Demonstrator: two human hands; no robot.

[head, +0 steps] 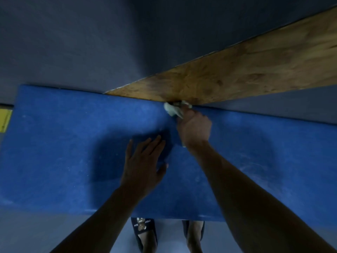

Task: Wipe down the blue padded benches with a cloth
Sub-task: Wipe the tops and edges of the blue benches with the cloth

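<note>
A blue padded bench [63, 152] fills the middle of the head view from left to right. My right hand [194, 128] grips a pale crumpled cloth [173, 110] at the bench's far edge, right where a wooden board meets it. My left hand [144, 161] rests flat on the bench top with fingers spread, a little nearer to me and to the left of the right hand. The pad surface shows faint pale scuffs, more so on the right side.
A wooden board [246, 73] slants up to the right from the bench's far edge. A dark grey wall [73, 42] stands behind. A yellow piece [4, 118] shows at the left edge. My feet in slippers [145, 232] stand on the floor below the near edge.
</note>
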